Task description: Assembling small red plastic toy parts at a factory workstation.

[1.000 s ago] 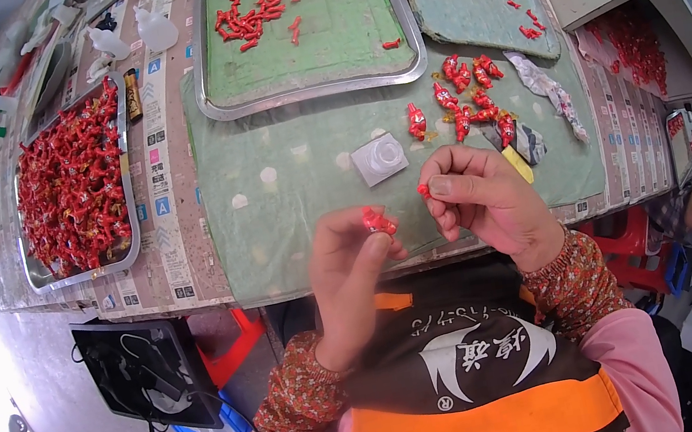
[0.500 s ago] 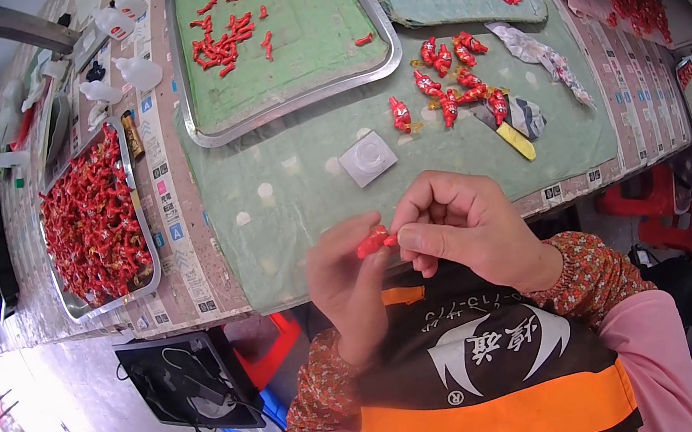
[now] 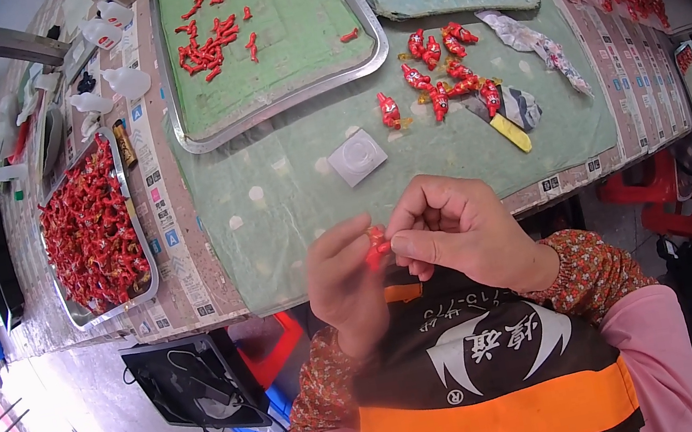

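In front of my chest, at the table's near edge, my two hands meet at a small red plastic figure [image 3: 377, 246]. My left hand [image 3: 345, 283], partly smeared by motion, has its fingers closed around the figure's body. Thumb and forefinger of my right hand [image 3: 462, 231] pinch at its right end; what exactly lies between those fingertips is mostly hidden. Beyond my hands, several similar red figures [image 3: 438, 100] with yellowish translucent bits lie in a loose group on the green mat [image 3: 274, 229]. A small grey square block with a round recess [image 3: 357, 157] sits nearer to me.
A metal-rimmed tray [image 3: 290, 107] with a green lining holds small red parts. Beside it, a green padded board [image 3: 456, 2] bears more. At left stands a tray heaped with red figures [image 3: 92, 228]. A yellow-handled tool [image 3: 511, 133] and crumpled wrapping [image 3: 533, 44] lie at right.
The red figure has turned between my fingers and sits closer in to my left palm. My right hand keeps its pinch. The whole view has shifted slightly.
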Tool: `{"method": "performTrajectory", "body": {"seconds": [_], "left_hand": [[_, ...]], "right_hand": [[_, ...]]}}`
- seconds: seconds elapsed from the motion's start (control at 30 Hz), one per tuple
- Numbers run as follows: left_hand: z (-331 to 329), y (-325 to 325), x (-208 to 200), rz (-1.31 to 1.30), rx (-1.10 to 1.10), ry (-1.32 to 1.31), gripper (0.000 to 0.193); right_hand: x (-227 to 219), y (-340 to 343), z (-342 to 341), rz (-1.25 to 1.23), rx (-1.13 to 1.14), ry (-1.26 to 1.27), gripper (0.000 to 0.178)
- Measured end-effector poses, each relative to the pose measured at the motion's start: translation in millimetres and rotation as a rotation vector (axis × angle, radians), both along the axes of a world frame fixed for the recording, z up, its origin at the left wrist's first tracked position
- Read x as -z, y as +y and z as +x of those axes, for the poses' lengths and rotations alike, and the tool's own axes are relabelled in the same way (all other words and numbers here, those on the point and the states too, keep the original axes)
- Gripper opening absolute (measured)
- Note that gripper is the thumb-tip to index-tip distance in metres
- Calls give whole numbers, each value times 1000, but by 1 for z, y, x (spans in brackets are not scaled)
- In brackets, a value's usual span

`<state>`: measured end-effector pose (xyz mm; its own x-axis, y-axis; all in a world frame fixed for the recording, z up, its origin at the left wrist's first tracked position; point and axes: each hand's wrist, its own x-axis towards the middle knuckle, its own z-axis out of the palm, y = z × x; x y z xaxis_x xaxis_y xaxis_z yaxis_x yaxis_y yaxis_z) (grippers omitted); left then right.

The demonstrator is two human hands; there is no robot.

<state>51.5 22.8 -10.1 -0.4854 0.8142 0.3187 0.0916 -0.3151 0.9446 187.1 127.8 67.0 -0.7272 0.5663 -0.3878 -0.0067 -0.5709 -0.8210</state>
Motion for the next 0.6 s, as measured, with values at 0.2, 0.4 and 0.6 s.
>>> {"method": "performTrajectory", "body": {"seconds": [0.2, 0.4, 0.6], "left_hand": [[-6, 1, 2, 51, -26, 251, 30], [-17, 3, -2, 142, -62, 527, 35], [-26, 3, -5, 154, -12, 773, 29]], "right_hand": [[1, 1, 2, 58, -30, -3, 8], [3, 5, 4, 111, -87, -66, 6], [8, 7, 6, 113, -86, -104, 9]]}}
